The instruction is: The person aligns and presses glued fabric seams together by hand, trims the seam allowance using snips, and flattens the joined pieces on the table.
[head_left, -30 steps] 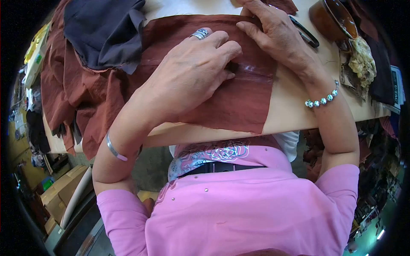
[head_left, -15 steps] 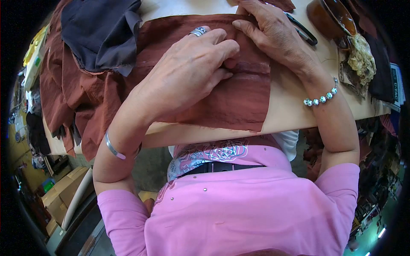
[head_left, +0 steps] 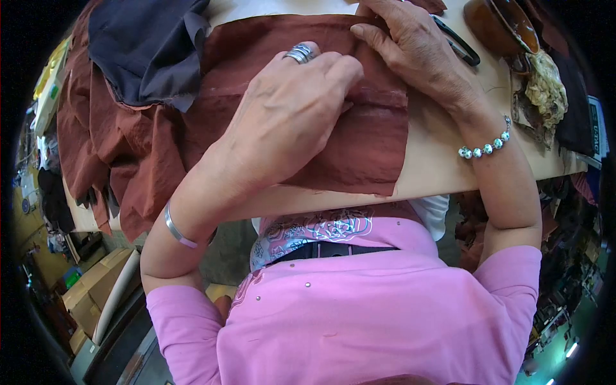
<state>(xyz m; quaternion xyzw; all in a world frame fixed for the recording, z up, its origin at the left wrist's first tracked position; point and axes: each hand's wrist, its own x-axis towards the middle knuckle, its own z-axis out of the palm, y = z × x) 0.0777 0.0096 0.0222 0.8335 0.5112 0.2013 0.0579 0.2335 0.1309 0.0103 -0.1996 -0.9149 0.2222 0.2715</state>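
Both hands pressed on rust-brown cloth (head_left: 366, 144) spread flat on bench (head_left: 436, 160).

Far left: dark grey fabric (head_left: 151, 48) heaped over a crumpled brown pile (head_left: 109, 141) hanging off the bench's left edge. Centre: left hand (head_left: 289, 109), ring on one finger, palm down on the cloth, fingers curled and bunched at a crosswise crease; a pinch of the fabric cannot be told. Right of it: right hand (head_left: 414, 48), fingers extended, flat on the cloth's far right corner, nothing gripped. Just beside: black scissors (head_left: 459, 45) on bench. Far right: brown bowl (head_left: 500, 25), pale scraps (head_left: 545, 86) near it.
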